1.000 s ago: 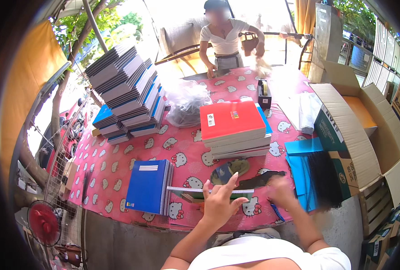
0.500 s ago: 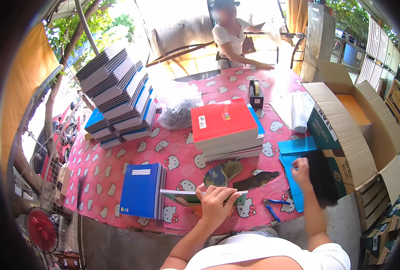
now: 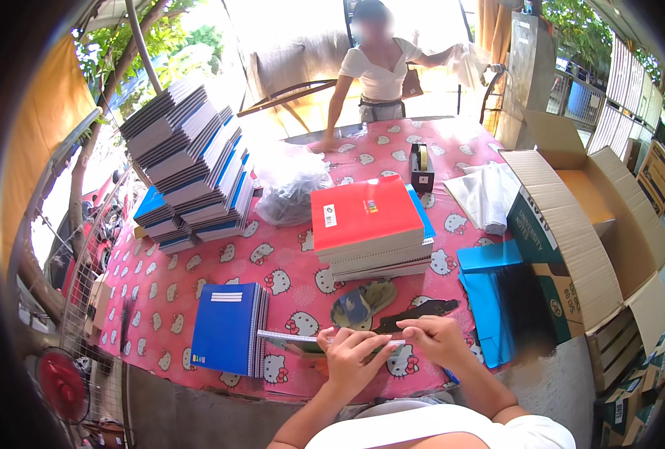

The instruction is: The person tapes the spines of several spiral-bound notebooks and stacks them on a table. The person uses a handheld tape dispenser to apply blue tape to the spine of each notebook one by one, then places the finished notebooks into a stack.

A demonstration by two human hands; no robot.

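Observation:
My left hand (image 3: 353, 361) is closed around a thin notebook (image 3: 284, 340), held edge-up over the near side of the table with its white edge on top. At that notebook's right end is my right hand (image 3: 438, 343), fingers pinched together; anything between them is too small to make out. Left of the hands lies a stack of blue notebooks (image 3: 227, 325) with spiral edges. Partly hidden under my right forearm is a blue-handled tool (image 3: 452, 376). A dark flat piece (image 3: 421, 316) and a patterned greenish item (image 3: 364, 303) lie just beyond my hands.
Beyond stand a red-topped notebook pile (image 3: 366, 213), a tall notebook stack (image 3: 186, 161), plastic bags (image 3: 291, 187) and a tape dispenser (image 3: 422, 170). Rightward are blue sheets (image 3: 486, 299), a black bundle (image 3: 525, 307) and an open carton (image 3: 564, 224). Another person (image 3: 373, 75) stands across the table.
My right hand has moved left from the blue sheets to the end of the held notebook. The person opposite has shifted an arm leftward over the table and raised the plastic.

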